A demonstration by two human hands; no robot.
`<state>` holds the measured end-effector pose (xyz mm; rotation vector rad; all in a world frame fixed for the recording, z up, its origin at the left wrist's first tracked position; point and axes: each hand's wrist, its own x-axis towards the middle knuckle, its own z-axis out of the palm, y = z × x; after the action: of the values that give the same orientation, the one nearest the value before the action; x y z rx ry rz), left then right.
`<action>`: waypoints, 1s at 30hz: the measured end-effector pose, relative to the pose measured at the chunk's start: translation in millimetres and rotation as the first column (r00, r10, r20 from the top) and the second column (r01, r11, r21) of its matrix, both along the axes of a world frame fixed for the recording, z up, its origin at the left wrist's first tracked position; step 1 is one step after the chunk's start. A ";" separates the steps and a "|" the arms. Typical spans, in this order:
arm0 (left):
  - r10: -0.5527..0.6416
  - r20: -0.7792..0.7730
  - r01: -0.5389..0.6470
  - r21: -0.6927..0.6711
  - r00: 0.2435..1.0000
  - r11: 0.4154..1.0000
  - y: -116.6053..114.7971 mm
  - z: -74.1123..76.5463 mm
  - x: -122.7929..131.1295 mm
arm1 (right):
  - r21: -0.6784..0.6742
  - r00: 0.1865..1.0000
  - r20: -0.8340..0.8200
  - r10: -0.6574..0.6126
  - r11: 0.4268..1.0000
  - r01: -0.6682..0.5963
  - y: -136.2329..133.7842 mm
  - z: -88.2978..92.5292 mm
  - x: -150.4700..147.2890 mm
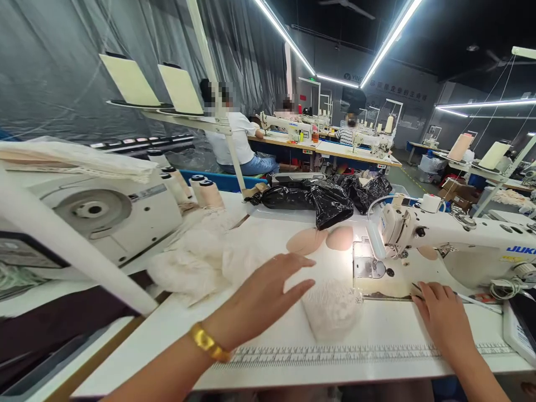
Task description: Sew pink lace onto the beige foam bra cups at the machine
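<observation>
My left hand [270,290] reaches over the white table, thumb and fingers apart and nothing between them. Just right of its fingertips lies a cream lace piece [333,310], flat on the tabletop. Beyond the hand are two beige cup-shaped pads [307,241], side by side near the needle plate of a white sewing machine [444,231]. At the front edge of the machine bed rests my right hand [446,318], its fingers curled. A thin dark tip shows beside its index finger; the rest of that object is hidden. White lace fabric [190,265] is heaped to the left.
A printed ruler strip [335,354] runs along the front of the table [251,379]. Black plastic bags [318,198] lie at the back. Thread cones [211,195] and a second machine [104,212] stand left, crossed by a slanted white pole. Co-workers [234,139] sit beyond.
</observation>
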<state>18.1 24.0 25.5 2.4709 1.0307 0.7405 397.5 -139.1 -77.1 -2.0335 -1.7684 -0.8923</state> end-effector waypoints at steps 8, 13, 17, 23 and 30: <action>-0.180 -0.121 0.178 -0.027 0.976 0.984 -55.2 -50.4 50.1 | 0.002 0.702 -0.611 0.367 0.887 -0.462 10.1 25.9 -69.2; -0.095 0.265 0.213 -0.463 0.960 0.860 -58.9 -32.4 51.7 | 0.050 0.254 -0.934 0.252 0.795 -0.605 15.7 39.0 -113.6; 0.221 0.561 0.470 -0.808 0.798 0.354 -48.9 -23.3 45.1 | 0.266 -0.292 -0.949 0.122 0.807 -0.527 25.1 46.8 -131.1; 0.306 0.546 0.468 -0.834 0.780 0.292 -46.4 -29.2 54.3 | 0.252 -0.330 -0.941 0.074 0.804 -0.539 36.0 46.1 -133.7; 0.384 0.543 0.384 -0.823 0.747 0.418 -48.5 -47.9 62.5 | 0.190 -0.147 -0.979 0.142 0.899 -0.394 44.9 32.1 -131.9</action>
<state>80.6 -24.6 -22.5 1.0465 0.7801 0.6898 265.6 -94.2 -45.0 -1.3501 -1.0947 0.9447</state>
